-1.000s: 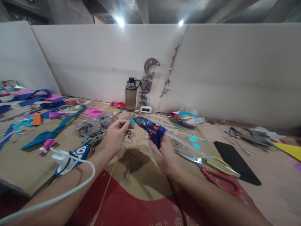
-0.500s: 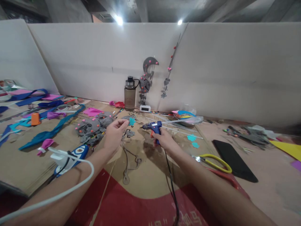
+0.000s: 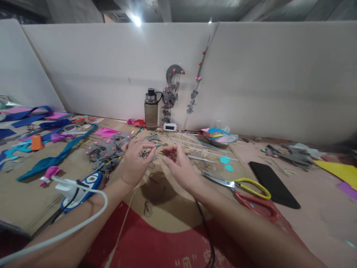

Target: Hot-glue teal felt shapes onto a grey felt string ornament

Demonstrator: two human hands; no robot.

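My left hand (image 3: 136,158) pinches a small teal felt flower (image 3: 157,146), seen nearly edge-on, between thumb and fingertips. Close to its right, my right hand (image 3: 180,165) is closed around a glue gun, mostly hidden behind the fingers. The gun's dark nozzle (image 3: 164,152) points left at the flower; I cannot tell whether they touch. From under the right wrist a black cord (image 3: 205,227) runs down toward me. Below the hands, a grey looped string (image 3: 147,208) lies on the cardboard (image 3: 167,221). Two more teal flowers (image 3: 224,159) lie to the right.
Scissors (image 3: 252,190) with yellow and red handles and a black phone (image 3: 275,184) lie right. Grey felt pieces with pompoms (image 3: 107,150) and a power strip (image 3: 93,182) sit left. Behind stand a bottle (image 3: 151,113) and a small clock (image 3: 169,127). A white cable (image 3: 104,203) crosses my left forearm.
My hands have come closer together. The right hand has turned and moved left, bringing the glue gun's nozzle near the flower. The flower has tilted from face-on to edge-on.
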